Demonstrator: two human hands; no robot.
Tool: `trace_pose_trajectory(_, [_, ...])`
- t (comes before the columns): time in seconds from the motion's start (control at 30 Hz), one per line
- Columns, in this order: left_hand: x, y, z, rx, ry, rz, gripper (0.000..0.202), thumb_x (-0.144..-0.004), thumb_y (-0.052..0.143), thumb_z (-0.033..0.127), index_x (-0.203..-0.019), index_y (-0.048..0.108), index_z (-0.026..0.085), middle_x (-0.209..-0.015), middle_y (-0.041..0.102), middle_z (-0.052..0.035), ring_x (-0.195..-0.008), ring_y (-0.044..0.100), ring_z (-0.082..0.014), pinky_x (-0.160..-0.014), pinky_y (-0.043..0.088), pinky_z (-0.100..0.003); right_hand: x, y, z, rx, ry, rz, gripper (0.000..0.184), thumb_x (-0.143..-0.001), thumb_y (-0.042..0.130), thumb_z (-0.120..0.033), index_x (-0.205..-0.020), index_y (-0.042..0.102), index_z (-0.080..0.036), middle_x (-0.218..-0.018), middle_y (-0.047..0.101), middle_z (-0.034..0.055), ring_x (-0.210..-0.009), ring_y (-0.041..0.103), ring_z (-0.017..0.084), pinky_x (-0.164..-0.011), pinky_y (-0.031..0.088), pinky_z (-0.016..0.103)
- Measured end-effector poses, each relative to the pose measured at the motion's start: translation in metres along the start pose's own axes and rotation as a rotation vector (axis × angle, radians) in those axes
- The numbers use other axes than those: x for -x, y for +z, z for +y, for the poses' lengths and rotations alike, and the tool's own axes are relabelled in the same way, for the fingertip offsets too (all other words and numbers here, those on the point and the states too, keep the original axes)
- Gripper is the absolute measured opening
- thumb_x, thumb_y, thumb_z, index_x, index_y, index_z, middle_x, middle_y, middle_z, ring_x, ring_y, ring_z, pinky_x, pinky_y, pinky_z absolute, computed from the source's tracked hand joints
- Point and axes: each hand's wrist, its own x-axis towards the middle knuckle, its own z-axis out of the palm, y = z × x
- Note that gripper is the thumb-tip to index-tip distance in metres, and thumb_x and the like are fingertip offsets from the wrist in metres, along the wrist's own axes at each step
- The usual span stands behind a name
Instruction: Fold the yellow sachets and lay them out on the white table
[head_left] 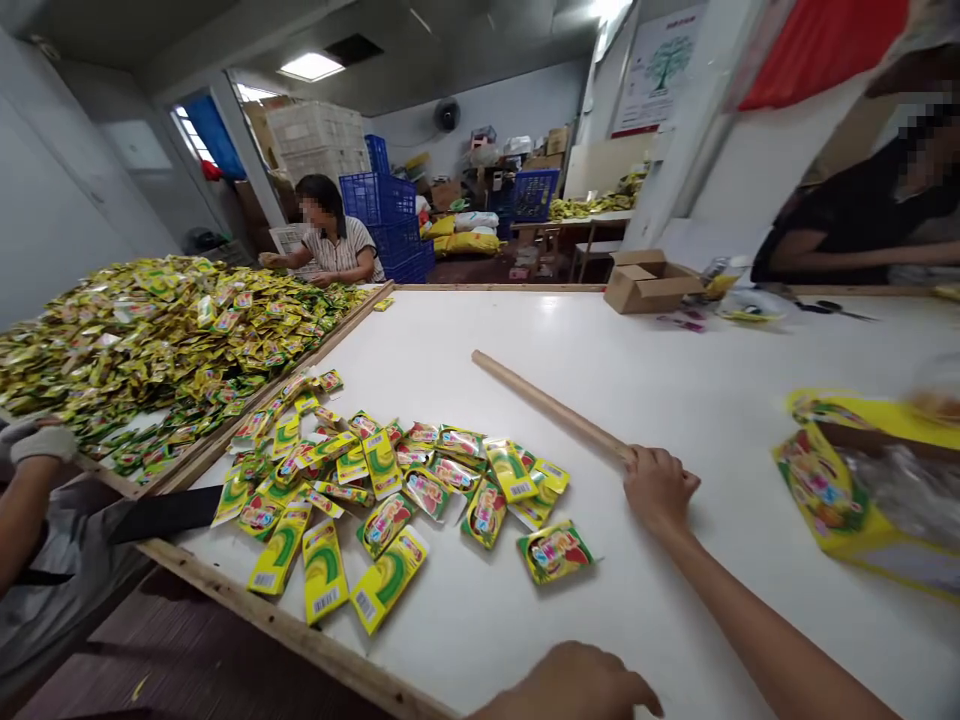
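My right hand (661,488) is closed around the near end of a long wooden stick (555,405), which lies slantwise over the white table. At the bottom edge, my left hand (574,685) hovers low over the tabletop with its fingers loosely bent. It appears to hold nothing, though part of it is cut off by the frame. Left of the stick, a loose heap of small yellow-green snack packs (382,465) is spread on the table. One single pack (556,552) lies nearest to my hands.
A large mound of packs (172,310) fills the left table behind a wooden rail (300,375). On the right stand a blurred yellow display box (832,480) and an open cardboard box (649,283). Scissors (832,307) lie farther back. Co-workers sit left, behind and right.
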Motion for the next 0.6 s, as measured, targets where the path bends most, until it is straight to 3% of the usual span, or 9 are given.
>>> trace_pose_trajectory(0.07, [0.025,-0.011,-0.002,0.088,-0.101,0.083,0.025,-0.083,0.064,0.027,-0.108,0.063,0.022,-0.088,0.072,-0.0037,-0.082,0.067,-0.0189,-0.077,0.049,-0.026,0.011,-0.012,0.011,0.001,0.070,-0.017,0.022,-0.088,0.045,-0.017,-0.100,0.063,-0.013,-0.094,0.058,0.0145,-0.091,0.049,0.030,-0.078,0.030,0.042])
trace_pose_trajectory(0.17, [0.042,-0.037,-0.010,0.122,-0.258,0.328,0.021,-0.082,0.059,0.017,-0.102,0.064,0.021,-0.095,0.067,-0.0060,-0.089,0.063,-0.0198,-0.081,0.049,-0.029,0.030,-0.033,0.017,-0.032,0.116,-0.023,0.026,-0.087,0.046,-0.016,-0.107,0.061,-0.012,-0.102,0.057,0.0171,-0.098,0.047,0.032,-0.081,0.030,0.045])
trace_pose_trajectory(0.27, [0.035,-0.064,-0.023,-0.009,-0.352,0.608,0.027,-0.081,0.055,0.014,-0.107,0.061,0.017,-0.109,0.059,-0.0120,-0.105,0.055,-0.0253,-0.092,0.045,-0.040,0.061,-0.050,-0.001,-0.111,0.091,-0.032,0.029,-0.089,0.046,-0.019,-0.114,0.059,-0.013,-0.113,0.054,0.0169,-0.106,0.044,0.033,-0.085,0.031,0.046])
trace_pose_trajectory(0.33, [0.026,-0.071,-0.031,-0.084,-0.395,0.688,0.029,-0.082,0.052,0.012,-0.109,0.060,0.017,-0.114,0.055,-0.0136,-0.110,0.051,-0.0284,-0.095,0.042,-0.047,0.090,-0.056,-0.024,-0.193,0.038,-0.088,0.022,-0.089,0.051,-0.028,-0.104,0.064,-0.017,-0.106,0.057,0.0130,-0.099,0.049,0.030,-0.082,0.037,0.042])
trace_pose_trajectory(0.4, [0.020,-0.067,-0.035,-0.086,-0.372,0.683,0.029,-0.081,0.053,0.011,-0.107,0.061,0.018,-0.114,0.055,-0.0124,-0.112,0.050,-0.0293,-0.096,0.041,-0.049,0.119,-0.057,-0.046,-0.270,0.008,-0.145,0.020,-0.084,0.059,-0.036,-0.093,0.067,-0.020,-0.102,0.058,0.0113,-0.094,0.052,0.030,-0.078,0.040,0.042])
trace_pose_trajectory(0.5, [0.024,-0.049,-0.031,0.005,-0.299,0.637,0.032,-0.077,0.056,0.011,-0.108,0.060,0.021,-0.116,0.056,-0.0104,-0.112,0.052,-0.0288,-0.096,0.042,-0.049,0.148,-0.066,-0.066,-0.385,0.001,-0.174,0.016,-0.080,0.061,-0.034,-0.084,0.067,-0.020,-0.109,0.056,0.0121,-0.102,0.051,0.033,-0.079,0.043,0.045])
trace_pose_trajectory(0.6, [0.038,-0.036,-0.017,0.154,-0.302,0.702,0.040,-0.079,0.058,0.015,-0.118,0.052,0.022,-0.118,0.057,-0.0106,-0.114,0.052,-0.0282,-0.098,0.041,-0.048,0.161,-0.094,-0.070,-0.526,-0.067,-0.221,0.014,-0.083,0.054,-0.030,-0.084,0.063,-0.020,-0.106,0.057,0.0085,-0.097,0.056,0.025,-0.075,0.048,0.036])
